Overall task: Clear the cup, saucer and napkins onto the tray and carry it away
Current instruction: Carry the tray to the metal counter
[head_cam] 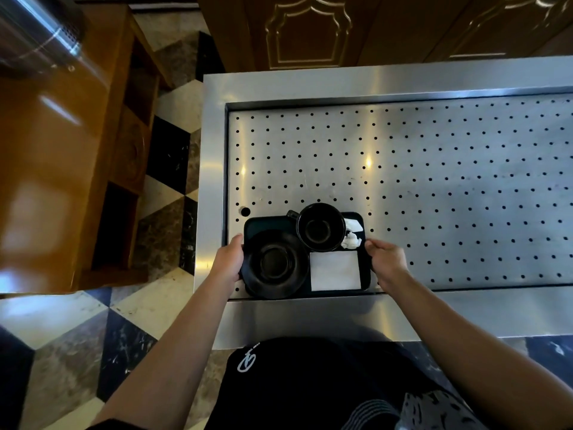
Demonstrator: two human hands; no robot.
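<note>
A dark rectangular tray (269,223) rests on the near left corner of a perforated steel counter. On it stand a black cup (321,227) at the back, a black saucer (273,264) at the front left, a flat white napkin (335,270) at the front right and a crumpled white napkin (352,235) beside the cup. My left hand (228,259) grips the tray's left edge. My right hand (386,259) grips its right edge.
The perforated steel surface (434,181) stretches right and back inside a raised steel rim (210,181). A wooden shelf unit (93,166) stands to the left across a strip of checkered marble floor (167,169). Dark carved wooden panels (310,29) rise behind the counter.
</note>
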